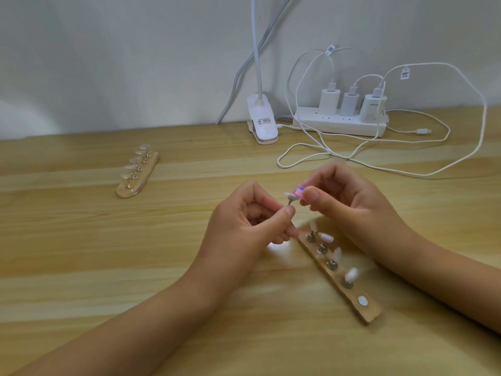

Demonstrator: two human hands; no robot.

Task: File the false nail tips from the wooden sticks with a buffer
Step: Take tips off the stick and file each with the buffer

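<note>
Two bare forearms reached in from the bottom edge over the pale wooden tabletop (108, 267). The left hand (252, 213) was closed in a pinch, thumb and forefinger gripping a small metal peg (288, 205) that carried a false nail tip (288, 196) at its top, raised above the tabletop. The right hand (349, 196) was also curled shut, holding a small pink and purple buffer (298, 191) between thumb and fingers. The end of the buffer met the nail tip.

Just below the hands lay the near wooden stick (341, 278), running diagonally toward the lower right. Four white nail tips stood on it on metal pegs, tilted at different angles, and a flat white pad (362, 300) sat at its near end with nothing on it. The stick's far end lay close under the left hand's lower fingers.

Well apart, at the far left, a second wooden stick (138, 176) lay with five clear tips in a row.

Against the white wall at the back stood a white clip lamp (261, 123) with a bendy neck and, beside it, a white power strip (339, 124) with three chargers plugged in. White cables (406, 169) looped from them across the tabletop behind the hands.
</note>
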